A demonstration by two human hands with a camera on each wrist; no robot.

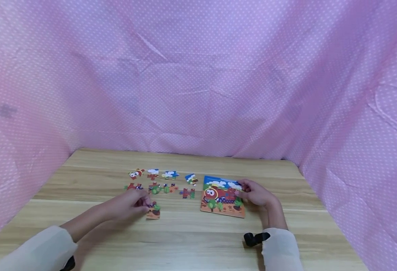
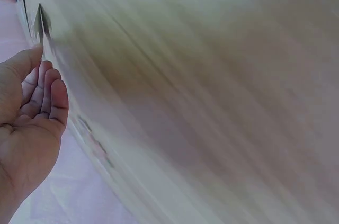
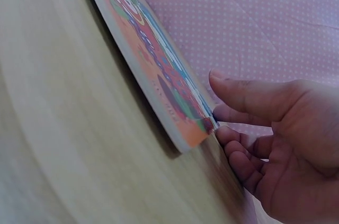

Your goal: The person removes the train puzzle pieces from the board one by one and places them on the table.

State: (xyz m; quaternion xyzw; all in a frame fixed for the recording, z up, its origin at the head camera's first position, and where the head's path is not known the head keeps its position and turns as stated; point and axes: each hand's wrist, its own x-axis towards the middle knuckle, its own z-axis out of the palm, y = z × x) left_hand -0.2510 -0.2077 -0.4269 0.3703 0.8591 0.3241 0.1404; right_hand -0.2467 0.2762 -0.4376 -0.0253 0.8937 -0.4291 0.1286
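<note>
My left hand [image 1: 130,205] pinches a jigsaw puzzle piece [image 1: 153,212] with orange ground and a green plant, low over the table. The left wrist view shows that piece [image 2: 40,21] nearly edge-on at the tip of the thumb. At the right lies a square puzzle board [image 1: 222,210] with a red, big-eyed cartoon character, blue sky and orange ground. My right hand [image 1: 257,194] is at the board's right edge. Its fingertips [image 3: 225,133] touch the edge near a corner, while the thumb stands raised above them in the right wrist view.
Several loose puzzle pieces lie in two rough rows left of the board, among them an eyed piece [image 1: 136,174], a sky piece [image 1: 170,175] and a red-green piece [image 1: 187,193]. A pink dotted cloth [image 1: 198,94] hangs around the wooden table [image 1: 184,241].
</note>
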